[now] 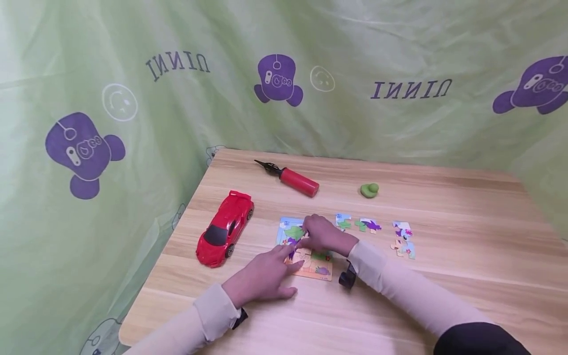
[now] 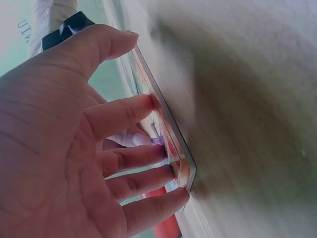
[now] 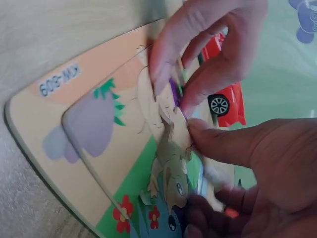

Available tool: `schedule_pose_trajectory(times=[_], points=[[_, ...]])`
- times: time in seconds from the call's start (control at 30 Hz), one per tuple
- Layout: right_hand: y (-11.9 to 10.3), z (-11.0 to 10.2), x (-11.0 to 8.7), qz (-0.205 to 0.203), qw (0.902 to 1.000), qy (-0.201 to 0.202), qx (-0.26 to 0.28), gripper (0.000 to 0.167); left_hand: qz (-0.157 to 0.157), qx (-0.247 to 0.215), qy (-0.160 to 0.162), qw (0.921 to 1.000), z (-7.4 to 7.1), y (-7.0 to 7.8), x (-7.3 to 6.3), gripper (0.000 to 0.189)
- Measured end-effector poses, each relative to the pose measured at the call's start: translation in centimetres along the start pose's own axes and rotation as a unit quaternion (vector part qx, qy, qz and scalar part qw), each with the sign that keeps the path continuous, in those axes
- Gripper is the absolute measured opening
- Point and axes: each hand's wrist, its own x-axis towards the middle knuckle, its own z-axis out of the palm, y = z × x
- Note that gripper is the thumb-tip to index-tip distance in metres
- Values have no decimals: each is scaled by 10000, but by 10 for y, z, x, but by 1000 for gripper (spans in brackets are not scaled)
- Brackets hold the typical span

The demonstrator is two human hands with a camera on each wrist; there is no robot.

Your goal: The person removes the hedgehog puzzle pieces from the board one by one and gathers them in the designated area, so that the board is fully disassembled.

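A flat jigsaw puzzle board [image 1: 282, 228] with a cartoon picture lies under both hands. My right hand [image 1: 326, 235] pinches a puzzle piece [image 3: 173, 153] between thumb and fingers; in the right wrist view the piece is tilted above the board's printed base. From the near left, my left hand [image 1: 267, 274] reaches over the board with its fingers extended. Its fingertips [image 2: 153, 102] touch the board in the left wrist view, and it appears to grip nothing. The hands partly hide the board's middle.
Loose puzzle pieces [image 1: 368, 225] lie right of the board, with a joined group [image 1: 403, 239] farther right. A red toy car [image 1: 226, 228] stands at the left. Behind the board are a red hand pump [image 1: 299, 182] and a small green toy [image 1: 369, 190].
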Motion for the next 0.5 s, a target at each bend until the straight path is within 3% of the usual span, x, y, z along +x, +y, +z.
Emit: schedule_pose_trajectory(times=[0.13, 0.27, 0.5], points=[[3, -11, -3, -81, 9977, -70, 668, 24, -32, 36, 14, 10000, -1, 0, -1, 62], [22, -31, -18, -438, 9932, 32, 1074, 19, -48, 17, -13, 10000, 1, 1, 1, 61], [79, -60, -59, -755, 9941, -149, 761, 8, -180, -110, -219, 9995, 2, 5, 3, 61]])
